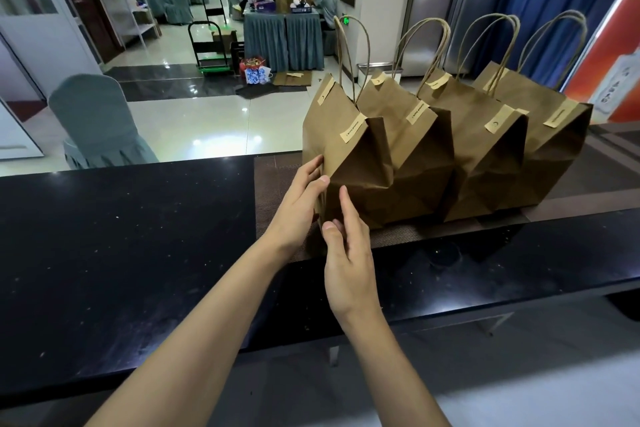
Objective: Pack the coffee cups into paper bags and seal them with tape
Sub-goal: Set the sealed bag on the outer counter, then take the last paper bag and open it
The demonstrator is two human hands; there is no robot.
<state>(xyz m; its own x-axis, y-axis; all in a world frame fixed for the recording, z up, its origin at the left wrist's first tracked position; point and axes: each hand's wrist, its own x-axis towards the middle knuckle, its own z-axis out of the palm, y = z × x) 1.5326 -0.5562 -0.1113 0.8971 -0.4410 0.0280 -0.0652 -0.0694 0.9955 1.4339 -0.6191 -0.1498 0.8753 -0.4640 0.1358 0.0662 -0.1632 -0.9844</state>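
Bags stand in a row on the bench (121, 253), tape strips (353, 128) with print too small to read. Left hand (298, 204) and right hand (346, 253) touch the nearest bag (349, 166), fingers straight.

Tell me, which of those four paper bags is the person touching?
The leftmost bag, nearest the camera; both hands, left hand and right hand, rest on its near side.

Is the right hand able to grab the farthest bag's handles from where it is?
Probably not. The right hand rests on the nearest bag, and two more bags stand between it and the farthest bag.
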